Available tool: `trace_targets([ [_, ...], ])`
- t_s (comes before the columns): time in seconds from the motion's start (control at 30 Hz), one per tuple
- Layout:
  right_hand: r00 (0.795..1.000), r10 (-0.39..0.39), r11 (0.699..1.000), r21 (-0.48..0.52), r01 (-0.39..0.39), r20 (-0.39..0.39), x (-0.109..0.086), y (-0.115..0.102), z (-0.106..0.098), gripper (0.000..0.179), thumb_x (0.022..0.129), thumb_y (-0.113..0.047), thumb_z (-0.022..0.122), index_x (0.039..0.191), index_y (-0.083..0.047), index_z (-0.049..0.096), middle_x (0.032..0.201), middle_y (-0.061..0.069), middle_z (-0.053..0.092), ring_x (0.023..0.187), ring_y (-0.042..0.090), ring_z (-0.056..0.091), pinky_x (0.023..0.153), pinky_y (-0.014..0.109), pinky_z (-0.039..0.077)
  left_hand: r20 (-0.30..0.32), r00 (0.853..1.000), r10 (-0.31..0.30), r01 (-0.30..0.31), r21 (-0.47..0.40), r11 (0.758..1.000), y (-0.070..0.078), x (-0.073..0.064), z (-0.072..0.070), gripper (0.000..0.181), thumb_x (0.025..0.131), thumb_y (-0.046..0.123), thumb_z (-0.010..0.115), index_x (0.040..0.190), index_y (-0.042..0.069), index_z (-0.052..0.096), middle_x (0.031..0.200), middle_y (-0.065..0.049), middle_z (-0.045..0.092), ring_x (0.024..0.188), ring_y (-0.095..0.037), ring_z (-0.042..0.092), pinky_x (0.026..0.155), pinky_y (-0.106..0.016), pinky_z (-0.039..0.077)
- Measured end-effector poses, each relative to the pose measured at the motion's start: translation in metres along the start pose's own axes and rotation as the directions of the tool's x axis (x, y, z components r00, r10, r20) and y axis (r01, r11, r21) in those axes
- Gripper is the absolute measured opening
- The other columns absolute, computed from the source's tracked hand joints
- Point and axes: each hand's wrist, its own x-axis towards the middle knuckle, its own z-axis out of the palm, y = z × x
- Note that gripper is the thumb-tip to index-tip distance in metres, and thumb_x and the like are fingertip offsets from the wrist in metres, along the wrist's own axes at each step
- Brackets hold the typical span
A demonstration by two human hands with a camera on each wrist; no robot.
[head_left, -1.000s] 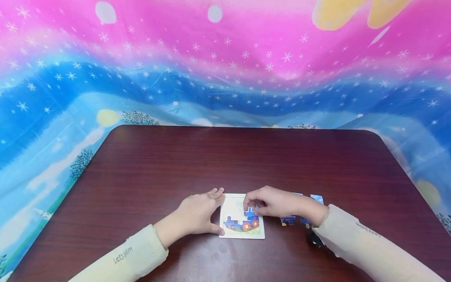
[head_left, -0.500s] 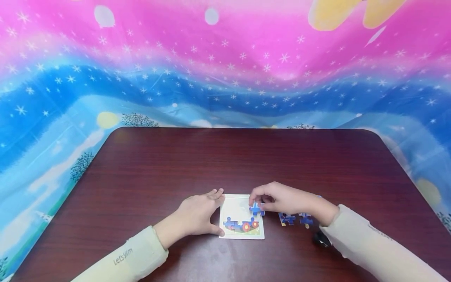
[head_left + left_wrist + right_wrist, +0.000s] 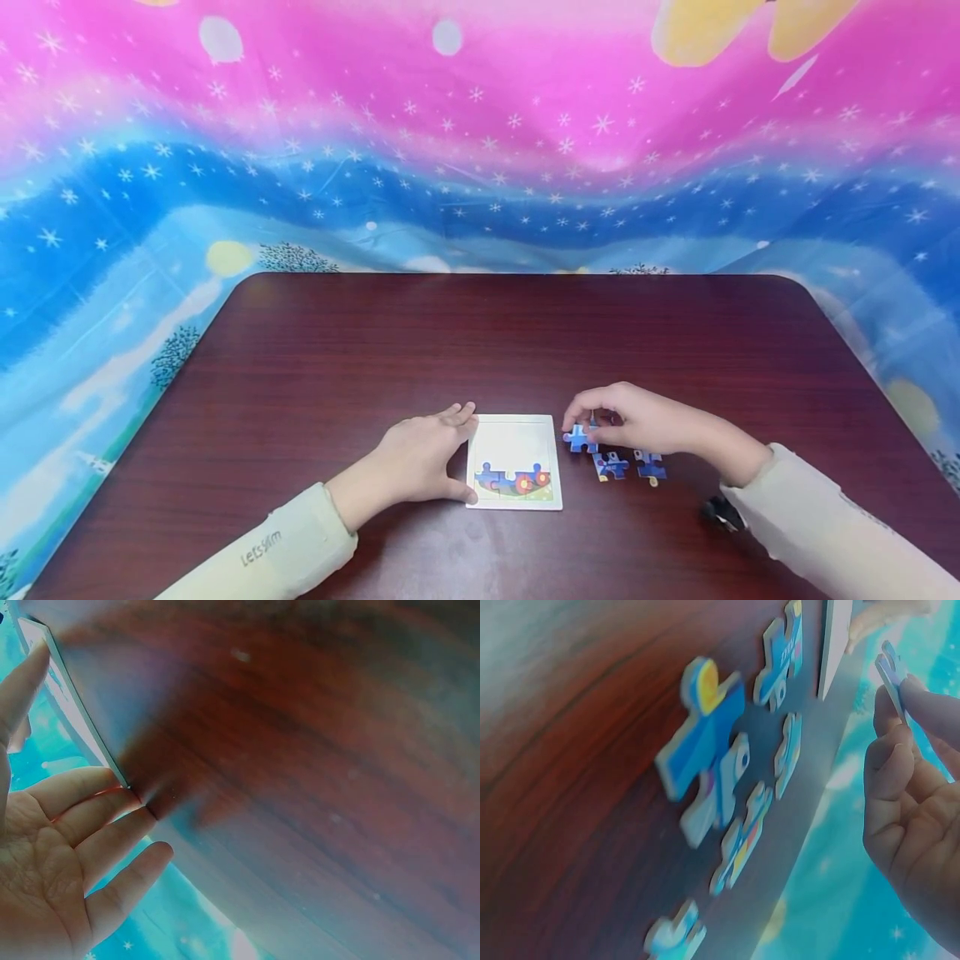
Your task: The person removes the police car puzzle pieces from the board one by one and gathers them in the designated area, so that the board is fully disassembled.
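Observation:
A square white puzzle tray [image 3: 558, 475] lies near the front of the table. A row of joined puzzle pieces [image 3: 517, 483], showing red and yellow wheels, fills its lower part. My left hand [image 3: 423, 457] spreads along the tray's left side, thumb at the lower corner and fingertips at the upper one; the left wrist view shows its fingers nearly straight. Just right of the tray, my right hand [image 3: 641, 421] pinches a blue puzzle piece [image 3: 577, 439] between thumb and fingers. In the right wrist view that piece [image 3: 894, 679] is seen edge-on, raised off the table.
Several loose puzzle pieces lie right of the tray, among them a blue one [image 3: 649, 468] and a blue and yellow one [image 3: 611, 467]. A small black object [image 3: 723, 514] sits beside the right sleeve. A printed cloth [image 3: 480, 167] hangs behind the table [image 3: 480, 350].
My right hand has moved right, carrying the blue puzzle piece from over the tray to beside it. The left hand stays in place.

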Motion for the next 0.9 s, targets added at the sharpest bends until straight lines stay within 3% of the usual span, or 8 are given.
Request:
trace_targets([
  [0.37, 0.997, -0.018, 0.999, 0.044, 0.022, -0.078, -0.033, 0.012, -0.011, 0.021, 0.096, -0.009, 0.064, 0.113, -0.020, 0.068, 0.108, -0.003, 0.070, 0.083, 0.005, 0.059, 0.066, 0.023, 0.051, 0.003, 1.000, -0.002, 0.002, 0.003, 1.000, 0.000, 0.000, 0.001, 0.096, 0.069, 0.066, 0.079, 0.143, 0.009, 0.054, 0.153, -0.006, 0.047, 0.140, -0.018, 0.048, 0.098, -0.043, 0.054],
  [0.57, 0.989, -0.043, 0.997, 0.058, 0.051, -0.138, -0.053, 0.020, -0.019, 0.020, 0.097, -0.009, 0.063, 0.115, -0.016, 0.068, 0.108, -0.001, 0.071, 0.078, 0.007, 0.060, 0.061, 0.023, 0.051, 0.004, 1.000, -0.004, 0.004, 0.002, 1.000, 0.000, 0.000, 0.000, 0.097, 0.069, 0.066, 0.079, 0.143, 0.009, 0.053, 0.154, -0.005, 0.047, 0.140, -0.018, 0.048, 0.098, -0.043, 0.054],
  [0.8, 0.980, -0.086, 0.996, -0.004, 0.087, -0.178, -0.074, 0.030, -0.026, 0.026, 0.094, -0.003, 0.065, 0.117, -0.014, 0.068, 0.108, 0.001, 0.072, 0.083, 0.004, 0.061, 0.064, 0.022, 0.050, -0.012, 1.000, 0.000, 0.000, -0.010, 1.000, -0.001, 0.000, 0.001, 0.097, 0.069, 0.065, 0.079, 0.144, 0.010, 0.052, 0.154, -0.006, 0.047, 0.140, -0.019, 0.049, 0.097, -0.043, 0.054],
  [0.9, 0.980, -0.053, 0.999, -0.023, 0.049, -0.192, -0.082, 0.034, -0.027, 0.026, 0.093, -0.004, 0.066, 0.117, -0.014, 0.067, 0.105, -0.002, 0.071, 0.081, 0.003, 0.060, 0.064, 0.021, 0.048, -0.016, 1.000, 0.004, -0.004, -0.012, 1.000, -0.001, 0.000, 0.001, 0.097, 0.070, 0.065, 0.079, 0.144, 0.010, 0.052, 0.154, -0.005, 0.046, 0.140, -0.019, 0.048, 0.098, -0.043, 0.054],
])
